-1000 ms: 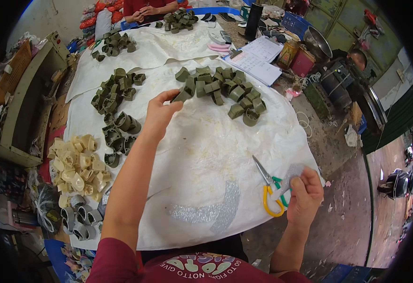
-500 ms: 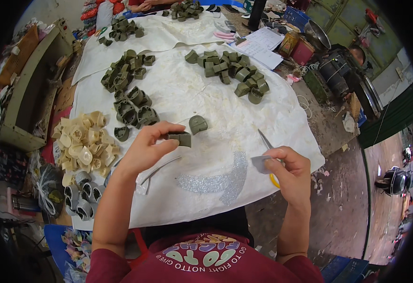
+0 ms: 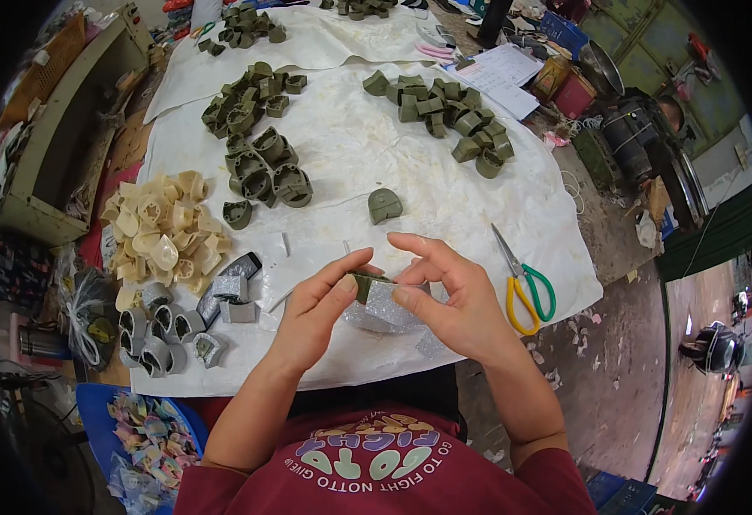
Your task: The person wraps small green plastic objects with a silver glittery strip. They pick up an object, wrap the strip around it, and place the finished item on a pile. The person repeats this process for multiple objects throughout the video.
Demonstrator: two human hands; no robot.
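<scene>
My left hand (image 3: 311,318) grips an olive-green shoe heel (image 3: 361,288) between thumb and fingers, low over the white-covered table. Pressed against its side is a silver glitter strip (image 3: 382,302), pinched by my right hand (image 3: 444,296) with the thumb in front. More glitter material lies under my hands, partly hidden by them. Scissors (image 3: 523,293) with one yellow and one green handle rest to the right of my right hand. A single green heel (image 3: 385,206) sits just beyond my fingers.
Green heels (image 3: 449,112) stand in clusters farther back. At left are a pile of cream heels (image 3: 166,227), glitter-covered heels (image 3: 166,330) and a dark, narrow object (image 3: 213,305). A blue tub (image 3: 93,412) of scraps is at lower left; papers (image 3: 504,73) lie at back right.
Both hands have come together at the near middle, bringing the strip against the heel. The scissors, formerly partly behind my right hand, now show in full. The view has shifted slightly.
</scene>
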